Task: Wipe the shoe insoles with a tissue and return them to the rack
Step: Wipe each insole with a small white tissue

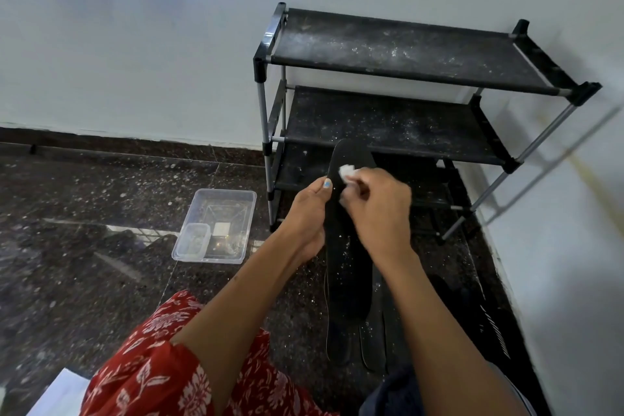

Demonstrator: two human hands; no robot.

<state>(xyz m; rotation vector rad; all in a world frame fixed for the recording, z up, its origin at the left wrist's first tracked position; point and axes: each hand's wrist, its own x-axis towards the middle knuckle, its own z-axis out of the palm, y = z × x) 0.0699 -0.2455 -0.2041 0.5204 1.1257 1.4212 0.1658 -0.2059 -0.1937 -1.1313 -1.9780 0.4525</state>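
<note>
A long black insole (349, 267) dusted with white specks is held up in front of the rack, toe pointing away. My left hand (309, 213) grips its left edge near the middle, thumb on top. My right hand (374, 209) pinches a crumpled white tissue (346, 172) and presses it on the insole's upper part. More black insoles (373, 344) lie on the floor beneath, partly hidden by the held one. The black three-shelf rack (405, 54) stands against the wall; its shelves are dusty and bare.
A clear plastic tray (233, 199) with a smaller clear box (192, 240) inside sits on the dark speckled floor left of the rack. A white wall runs close along the right. My red floral clothing (152, 365) fills the lower left.
</note>
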